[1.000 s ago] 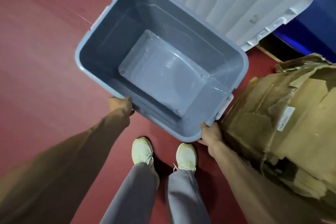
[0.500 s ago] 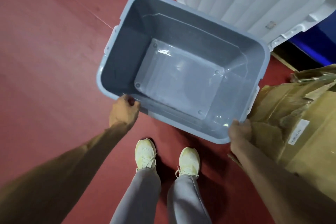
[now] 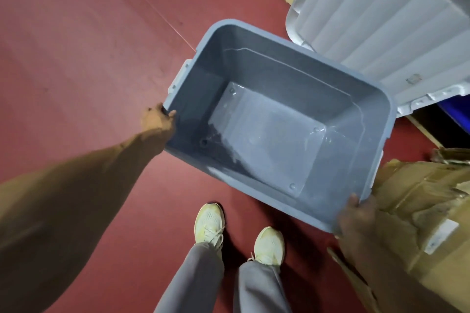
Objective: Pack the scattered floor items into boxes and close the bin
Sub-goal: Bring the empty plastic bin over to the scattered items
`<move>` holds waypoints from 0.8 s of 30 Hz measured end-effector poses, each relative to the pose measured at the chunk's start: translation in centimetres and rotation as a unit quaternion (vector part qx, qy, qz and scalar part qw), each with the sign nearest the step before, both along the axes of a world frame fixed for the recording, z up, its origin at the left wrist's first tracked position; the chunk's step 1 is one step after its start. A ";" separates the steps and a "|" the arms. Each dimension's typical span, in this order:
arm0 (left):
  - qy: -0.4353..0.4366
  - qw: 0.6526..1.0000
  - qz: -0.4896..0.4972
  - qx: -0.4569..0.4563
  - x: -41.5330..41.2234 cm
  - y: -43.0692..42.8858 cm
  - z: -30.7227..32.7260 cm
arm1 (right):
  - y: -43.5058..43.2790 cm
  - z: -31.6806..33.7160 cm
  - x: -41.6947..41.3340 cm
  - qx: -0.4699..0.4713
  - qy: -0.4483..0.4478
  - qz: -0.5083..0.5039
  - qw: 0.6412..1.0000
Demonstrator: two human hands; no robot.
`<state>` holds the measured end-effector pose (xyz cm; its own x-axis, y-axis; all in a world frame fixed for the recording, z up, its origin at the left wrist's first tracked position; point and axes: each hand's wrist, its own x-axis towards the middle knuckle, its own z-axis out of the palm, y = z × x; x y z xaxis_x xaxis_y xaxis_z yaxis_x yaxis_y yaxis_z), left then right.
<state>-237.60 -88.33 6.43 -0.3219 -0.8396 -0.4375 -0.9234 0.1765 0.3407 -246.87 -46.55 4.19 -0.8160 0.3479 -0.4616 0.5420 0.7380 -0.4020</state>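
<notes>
An empty grey-blue plastic bin stands open on the red floor in front of my feet. My left hand grips its near left corner at the rim. My right hand grips the near right corner, with fingers curled over the rim. The bin's white ribbed lid lies off the bin, behind it at the upper right. Nothing is inside the bin.
Crumpled cardboard boxes are piled at the right, touching the bin's right side. A dark blue object sits behind the lid along a wooden strip. My two pale shoes stand just below the bin. Red floor spreads to the left.
The bin has shifted to the right and turned in view, with both hands staying on its near corners. The lid and cardboard have slid toward the right edge.
</notes>
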 end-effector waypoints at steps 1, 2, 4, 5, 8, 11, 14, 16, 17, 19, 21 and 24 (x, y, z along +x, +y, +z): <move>-0.007 1.000 0.024 -0.010 0.9 -0.2 0.7 | -0.3 0.9 -0.5 0.019 0.003 0.037 0.999; 0.004 0.998 0.059 -0.014 2.0 -0.4 1.7 | -0.9 2.0 -1.2 0.035 0.003 0.074 0.997; 0.039 0.990 0.136 -0.015 4.7 -0.9 4.2 | -2.7 4.5 -2.5 0.031 -0.010 0.120 0.992; 0.042 0.984 0.172 -0.018 6.2 -1.2 5.8 | -3.8 6.1 -3.1 0.027 -0.020 0.142 0.989; 0.024 0.964 0.262 -0.021 10.9 -1.5 11.3 | -7.4 11.3 -3.8 0.032 -0.045 0.207 0.977; 0.044 0.942 0.332 -0.017 16.4 -0.9 17.1 | -11.2 16.9 -2.9 0.026 -0.048 0.239 0.970; 0.083 0.915 0.394 -0.012 21.9 0.4 23.0 | -14.8 22.7 -1.1 0.024 -0.019 0.292 0.956; 0.110 0.889 0.443 -0.007 25.7 1.6 26.7 | -17.3 26.2 0.1 0.012 -0.004 0.316 0.949; 0.125 0.871 0.474 -0.010 27.8 2.2 28.5 | -18.6 27.9 0.8 0.011 -0.009 0.326 0.945; 0.157 0.831 0.532 -0.039 32.4 3.1 31.7 | -20.9 30.7 2.8 -0.002 -0.037 0.356 0.934; 0.176 0.788 0.585 -0.075 37.3 3.7 34.4 | -23.6 33.3 5.6 -0.033 -0.067 0.401 0.913; 0.175 0.738 0.644 -0.100 45.7 5.9 37.8 | -27.1 37.7 12.4 -0.053 -0.056 0.447 0.891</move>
